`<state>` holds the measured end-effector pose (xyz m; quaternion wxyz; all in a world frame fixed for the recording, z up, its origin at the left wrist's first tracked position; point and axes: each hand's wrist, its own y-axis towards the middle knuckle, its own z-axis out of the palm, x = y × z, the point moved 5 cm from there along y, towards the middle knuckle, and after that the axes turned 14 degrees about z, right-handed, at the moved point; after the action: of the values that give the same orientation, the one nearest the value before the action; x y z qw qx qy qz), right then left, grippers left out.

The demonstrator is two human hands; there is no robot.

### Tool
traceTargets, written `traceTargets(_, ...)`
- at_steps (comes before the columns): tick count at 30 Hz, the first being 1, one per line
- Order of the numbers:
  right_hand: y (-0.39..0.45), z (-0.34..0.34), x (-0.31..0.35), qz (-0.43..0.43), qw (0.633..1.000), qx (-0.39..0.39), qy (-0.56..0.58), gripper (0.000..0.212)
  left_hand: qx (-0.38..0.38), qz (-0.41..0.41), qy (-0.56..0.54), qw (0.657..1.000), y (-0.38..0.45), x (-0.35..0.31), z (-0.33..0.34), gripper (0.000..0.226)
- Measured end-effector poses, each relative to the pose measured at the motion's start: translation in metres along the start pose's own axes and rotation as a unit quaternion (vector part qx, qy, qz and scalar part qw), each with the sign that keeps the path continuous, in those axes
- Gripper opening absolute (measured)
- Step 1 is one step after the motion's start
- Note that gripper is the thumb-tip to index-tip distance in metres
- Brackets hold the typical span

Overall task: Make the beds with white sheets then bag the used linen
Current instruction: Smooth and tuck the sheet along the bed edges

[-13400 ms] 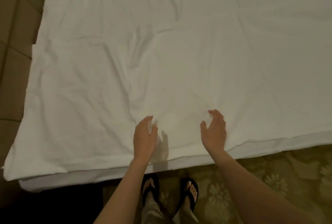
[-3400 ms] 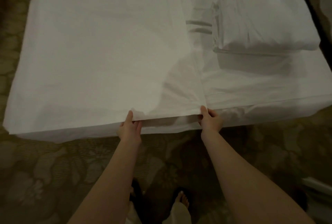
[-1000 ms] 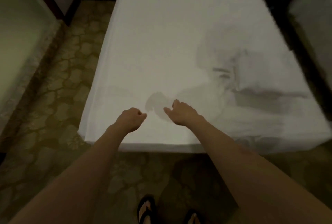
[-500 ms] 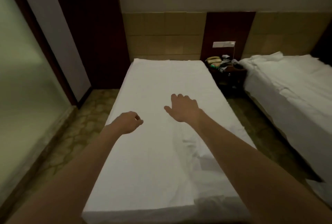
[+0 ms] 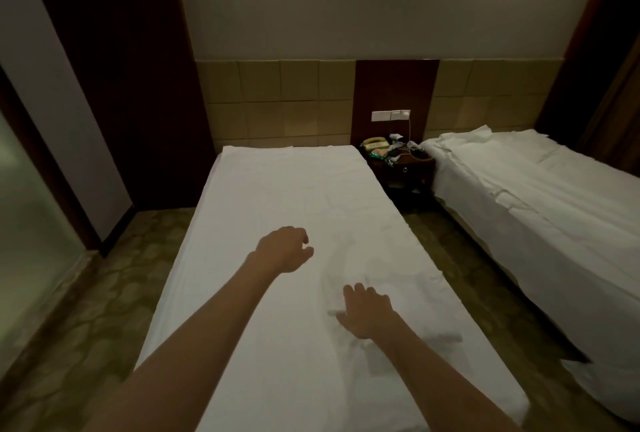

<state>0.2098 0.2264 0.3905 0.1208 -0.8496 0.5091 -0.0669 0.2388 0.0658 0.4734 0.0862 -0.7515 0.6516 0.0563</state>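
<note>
A white sheet (image 5: 277, 189) lies spread over the near bed, reaching from the headboard wall to the foot in front of me, with soft wrinkles on its right half. My left hand (image 5: 285, 253) hovers over the middle of the sheet with fingers loosely curled and nothing in them. My right hand (image 5: 367, 314) is lower and nearer, fingers spread, over the wrinkled part; I cannot tell whether it touches the cloth. A second bed (image 5: 540, 210) on the right carries a rumpled white sheet.
A dark nightstand (image 5: 401, 168) with a phone and small clutter stands between the beds under a wall switch plate. Patterned carpet (image 5: 97, 293) runs along the left of the near bed and between the beds. A frosted glass partition (image 5: 31, 230) and dark wood panels line the left.
My right hand has dropped down toward the sheet, while my left hand has moved up and to the right. The view has lifted to show more of the wall.
</note>
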Motion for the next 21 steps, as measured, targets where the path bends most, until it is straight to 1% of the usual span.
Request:
traceTargets(3, 0.025, -0.017, 0.004, 0.007, 1.000, -0.008, 0.001, 0.049, 0.006, 0.005, 0.007, 1.000, 0.019, 0.008, 0.006, 0.046)
traceTargets(7, 0.057, -0.038, 0.013, 0.014, 0.999, -0.037, 0.009, 0.047, 0.037, 0.008, 0.021, 0.999, 0.042, 0.017, 0.029, 0.045)
traceTargets(12, 0.091, -0.065, 0.014, -0.011, 0.998, -0.061, 0.026, 0.045, 0.088, -0.009, 0.028, 0.996, 0.066, 0.017, 0.062, 0.044)
traceTargets(14, 0.105, -0.079, 0.007, -0.028, 0.996, -0.077, 0.028, 0.043, 0.103, -0.022, 0.033, 0.994, 0.078, 0.014, 0.073, 0.044)
traceTargets(17, 0.129, -0.103, -0.011, -0.059, 0.993, -0.098, 0.019, 0.044, 0.106, -0.043, 0.027, 0.993, 0.099, 0.004, 0.087, 0.044)
traceTargets(21, 0.159, -0.132, -0.048, -0.091, 0.987, -0.132, 0.028, 0.044, 0.109, -0.076, 0.002, 0.991, 0.128, -0.025, 0.105, 0.044)
